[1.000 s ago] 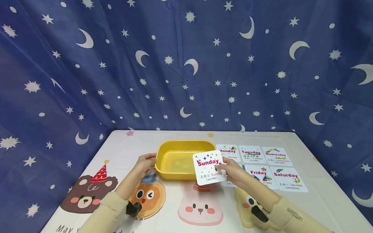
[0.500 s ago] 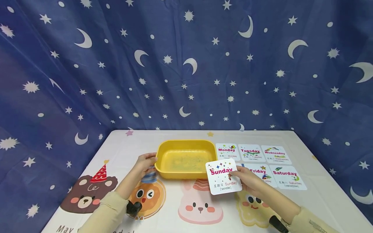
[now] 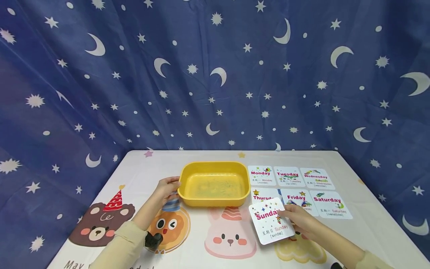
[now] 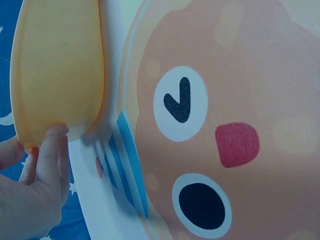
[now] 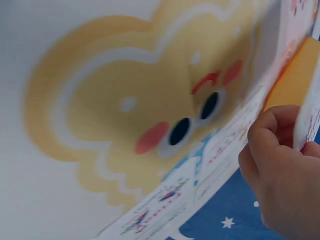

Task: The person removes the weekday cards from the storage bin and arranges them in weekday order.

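My left hand [image 3: 167, 188] grips the left end of a yellow plastic basin [image 3: 215, 203]; in the left wrist view its fingers [image 4: 48, 162] lie against the basin's end wall. Only the tablecloth's faint pattern seems to show through the basin's floor. Between thumb and fingers, my right hand [image 3: 300, 221] pinches a white "Sunday" flash card [image 3: 268, 228] by its right edge. That card is tilted, printed side up, over the front of the table and overlaps the lower part of the "Thursday" card [image 3: 260, 192]. In the right wrist view the card [image 5: 311, 110] appears nearly edge-on beside the curled fingers.
Right of the basin lie two rows of weekday cards: "Monday" [image 3: 261, 180], "Tuesday" [image 3: 289, 181] and "Wednesday" [image 3: 317, 182] behind, "Friday" [image 3: 296, 198] and "Saturday" [image 3: 329, 206] in front beside "Thursday". A cartoon-printed tablecloth [image 3: 188, 257] covers the table; a blue starry curtain [image 3: 201, 74] hangs behind.
My right hand has carried the "Sunday" card rightward and toward me, away from the basin, uncovering "Monday" and part of "Thursday". My left hand and the basin have stayed put.
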`<state>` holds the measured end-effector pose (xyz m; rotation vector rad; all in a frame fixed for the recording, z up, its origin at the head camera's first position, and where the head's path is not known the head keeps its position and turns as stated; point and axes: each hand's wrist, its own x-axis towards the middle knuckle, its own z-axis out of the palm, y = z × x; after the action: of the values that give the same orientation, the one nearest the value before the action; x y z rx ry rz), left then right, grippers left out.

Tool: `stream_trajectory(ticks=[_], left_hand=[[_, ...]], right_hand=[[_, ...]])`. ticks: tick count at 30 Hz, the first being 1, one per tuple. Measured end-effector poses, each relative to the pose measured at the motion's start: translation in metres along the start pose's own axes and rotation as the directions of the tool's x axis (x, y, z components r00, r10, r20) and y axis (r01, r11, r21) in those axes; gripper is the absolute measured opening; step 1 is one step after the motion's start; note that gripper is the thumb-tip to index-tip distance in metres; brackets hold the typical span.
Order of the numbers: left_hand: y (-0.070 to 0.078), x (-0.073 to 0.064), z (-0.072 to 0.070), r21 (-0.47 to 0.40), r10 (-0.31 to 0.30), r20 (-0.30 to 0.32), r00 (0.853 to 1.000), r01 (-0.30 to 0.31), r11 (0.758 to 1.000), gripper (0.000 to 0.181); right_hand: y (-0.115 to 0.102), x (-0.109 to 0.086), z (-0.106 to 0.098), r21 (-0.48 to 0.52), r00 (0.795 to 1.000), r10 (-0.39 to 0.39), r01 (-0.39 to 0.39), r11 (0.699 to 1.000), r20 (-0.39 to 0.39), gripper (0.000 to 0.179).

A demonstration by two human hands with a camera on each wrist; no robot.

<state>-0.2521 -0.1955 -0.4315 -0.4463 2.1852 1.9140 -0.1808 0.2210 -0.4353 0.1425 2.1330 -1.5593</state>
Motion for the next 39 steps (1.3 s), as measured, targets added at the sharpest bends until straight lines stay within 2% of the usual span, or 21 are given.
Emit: stream_trajectory(ticks=[2, 8, 10, 18, 22, 24, 27, 31, 35, 39], left_hand=[[0.001, 0.000, 0.001, 0.000, -0.001, -0.003, 1.000, 0.001, 1.000, 0.041], [0.000, 0.002, 0.001, 0.022, -0.019, -0.024, 1.000, 0.020, 1.000, 0.041], [0.000, 0.002, 0.000, 0.026, -0.021, -0.024, 0.999, 0.022, 0.999, 0.041], [0.002, 0.000, 0.001, 0.013, -0.003, -0.006, 1.000, 0.003, 1.000, 0.041], [0.002, 0.000, 0.000, 0.009, -0.003, 0.005, 1.000, 0.003, 1.000, 0.042], [0.002, 0.000, 0.000, 0.007, -0.002, 0.006, 1.000, 0.002, 1.000, 0.042], [0.002, -0.001, 0.000, 0.005, 0.000, 0.004, 1.000, 0.000, 1.000, 0.041], [0.001, 0.000, 0.000, 0.007, 0.003, -0.001, 1.000, -0.003, 1.000, 0.041], [0.001, 0.000, 0.000, 0.004, 0.005, -0.007, 1.000, -0.005, 1.000, 0.040], [0.001, 0.001, 0.000, 0.005, -0.001, -0.007, 1.000, 0.001, 1.000, 0.040]], right_hand=[[0.004, -0.001, -0.003, -0.009, 1.000, -0.005, 0.005, 1.000, 0.003, 0.043], [0.018, -0.002, -0.011, 0.001, 0.990, -0.075, 0.076, 0.997, 0.119, 0.045], [0.021, -0.002, -0.012, -0.012, 0.989, -0.085, 0.087, 0.996, 0.120, 0.045], [0.032, 0.005, -0.008, -0.163, 0.982, -0.186, 0.191, 0.968, 0.046, 0.056], [0.035, 0.005, -0.002, -0.243, 0.978, -0.208, 0.198, 0.950, -0.014, 0.054], [0.035, 0.004, 0.000, -0.305, 0.974, -0.220, 0.193, 0.933, -0.057, 0.054], [0.035, 0.003, 0.003, -0.432, 0.960, -0.266, 0.203, 0.879, -0.090, 0.053], [0.036, 0.002, 0.004, -0.546, 0.935, -0.352, 0.275, 0.792, -0.041, 0.054], [0.035, 0.003, 0.004, -0.574, 0.925, -0.379, 0.312, 0.757, 0.002, 0.051], [0.034, 0.004, 0.006, -0.593, 0.928, -0.373, 0.300, 0.747, 0.000, 0.049]])
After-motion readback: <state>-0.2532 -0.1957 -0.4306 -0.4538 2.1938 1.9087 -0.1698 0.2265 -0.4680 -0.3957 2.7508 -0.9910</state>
